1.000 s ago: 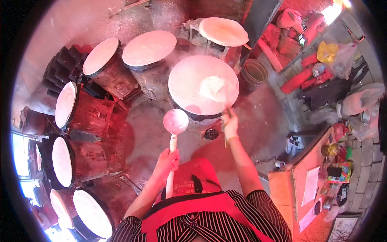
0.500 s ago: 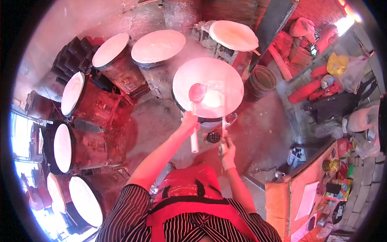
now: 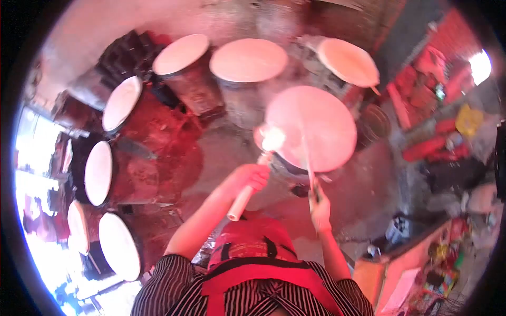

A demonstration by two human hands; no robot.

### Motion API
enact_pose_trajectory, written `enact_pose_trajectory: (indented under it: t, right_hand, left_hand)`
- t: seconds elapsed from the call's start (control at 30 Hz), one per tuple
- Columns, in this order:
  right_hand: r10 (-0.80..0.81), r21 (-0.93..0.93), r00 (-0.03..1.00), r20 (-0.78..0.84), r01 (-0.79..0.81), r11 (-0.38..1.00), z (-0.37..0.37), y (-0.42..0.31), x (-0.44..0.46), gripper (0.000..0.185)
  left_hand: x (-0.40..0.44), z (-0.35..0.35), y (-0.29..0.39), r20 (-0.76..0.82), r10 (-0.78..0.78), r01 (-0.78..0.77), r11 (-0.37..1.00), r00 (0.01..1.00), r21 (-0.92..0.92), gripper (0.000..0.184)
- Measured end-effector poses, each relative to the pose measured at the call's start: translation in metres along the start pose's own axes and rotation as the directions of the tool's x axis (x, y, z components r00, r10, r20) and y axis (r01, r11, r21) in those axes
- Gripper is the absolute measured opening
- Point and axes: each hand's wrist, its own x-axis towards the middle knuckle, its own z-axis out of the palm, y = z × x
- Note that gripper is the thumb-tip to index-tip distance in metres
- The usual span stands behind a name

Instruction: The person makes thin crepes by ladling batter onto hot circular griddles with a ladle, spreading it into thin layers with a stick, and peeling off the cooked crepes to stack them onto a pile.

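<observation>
My left hand [image 3: 253, 177] is closed round the pale, thick handle of a ladle [image 3: 270, 139]. The ladle's bowl is off the left rim of the nearest round griddle [image 3: 329, 129] and has a bright white patch in it, either pale batter or glare. My right hand [image 3: 320, 213] grips the dark handle of a long, thin, flat spatula [image 3: 309, 160], whose blade reaches over the griddle and blurs at its far end. A pale layer covers the griddle top; whether the blade touches it I cannot tell.
More drum stoves with pale round tops curve round to the left, including one top [image 3: 249, 60] behind and another [image 3: 98, 174] at far left. A bucket [image 3: 375, 124] stands right of the griddle. Dark stacked blocks [image 3: 126, 55] sit at the back left. An orange counter [image 3: 369, 276] is lower right.
The ladle has moved from above the griddle to beyond its left edge. The bright white patch on the griddle has gone from view. My head has turned left, shifting the scene rightward.
</observation>
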Motion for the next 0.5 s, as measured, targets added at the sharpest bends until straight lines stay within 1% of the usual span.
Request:
enact_pose_trajectory:
  t: [0.07, 0.1, 0.13, 0.17, 0.2, 0.23, 0.27, 0.33, 0.37, 0.4, 0.43, 0.47, 0.5]
  right_hand:
    - [0.066, -0.072, 0.983, 0.168, -0.055, 0.996, 0.032, -0.035, -0.029, 0.048]
    - [0.088, -0.078, 0.981, 0.173, -0.075, 0.994, 0.039, -0.038, -0.029, 0.049]
    - [0.114, -0.033, 0.991, 0.073, -0.112, 0.993, 0.039, -0.027, -0.022, 0.049]
    - [0.155, 0.056, 0.985, -0.076, -0.151, 0.987, 0.037, -0.014, -0.011, 0.05]
    - [0.216, 0.171, 0.951, -0.224, -0.179, 0.969, 0.034, -0.005, -0.002, 0.051]
    - [0.258, 0.259, 0.907, -0.334, -0.175, 0.95, 0.037, -0.001, 0.005, 0.052]
    - [0.258, 0.276, 0.887, -0.384, -0.157, 0.948, 0.05, 0.0, 0.001, 0.053]
    - [0.153, 0.097, 0.926, -0.345, -0.127, 0.987, 0.1, -0.008, -0.029, 0.052]
    - [0.082, -0.104, 0.971, -0.225, -0.107, 0.989, 0.123, -0.012, -0.053, 0.05]
    - [0.035, -0.301, 0.995, -0.094, -0.062, 0.952, 0.146, -0.023, -0.07, 0.05]
    - [0.206, -0.307, 0.979, 0.012, -0.192, 0.932, 0.169, -0.046, -0.071, 0.049]
    - [0.367, -0.329, 0.923, 0.115, -0.313, 0.891, 0.192, -0.071, -0.063, 0.049]
    - [0.354, -0.334, 0.927, 0.124, -0.297, 0.894, 0.215, -0.094, -0.048, 0.049]
  left_hand:
    - [-0.006, -0.047, 0.011, 0.054, -0.066, 0.073, 0.986, 0.996, -0.152, 0.01]
    - [-0.02, -0.066, 0.018, 0.041, -0.045, 0.051, 0.986, 0.998, -0.161, 0.01]
    - [-0.032, -0.083, 0.023, -0.001, 0.009, -0.009, 0.995, 1.0, -0.103, 0.011]
    - [-0.045, -0.1, 0.027, -0.038, 0.062, -0.063, 0.997, 0.997, -0.045, 0.013]
    - [-0.06, -0.116, 0.031, -0.119, 0.137, -0.136, 0.991, 0.983, 0.02, 0.012]
    - [-0.077, -0.131, 0.039, -0.193, 0.222, -0.207, 0.974, 0.956, 0.092, 0.011]
    - [-0.093, -0.154, 0.045, -0.188, 0.301, -0.273, 0.949, 0.935, 0.159, 0.009]
    - [-0.123, -0.182, 0.06, -0.28, 0.348, -0.338, 0.937, 0.895, 0.086, 0.01]
    - [-0.136, -0.193, 0.069, -0.307, 0.383, -0.376, 0.923, 0.871, 0.082, 0.01]
    - [-0.15, -0.206, 0.077, -0.336, 0.409, -0.409, 0.91, 0.848, 0.076, 0.011]
    - [-0.161, -0.219, 0.084, -0.336, 0.419, -0.422, 0.904, 0.844, 0.068, 0.011]
    - [-0.17, -0.232, 0.094, -0.347, 0.441, -0.464, 0.886, 0.828, 0.02, 0.011]
    - [-0.18, -0.245, 0.103, -0.359, 0.462, -0.503, 0.864, 0.811, -0.028, 0.012]
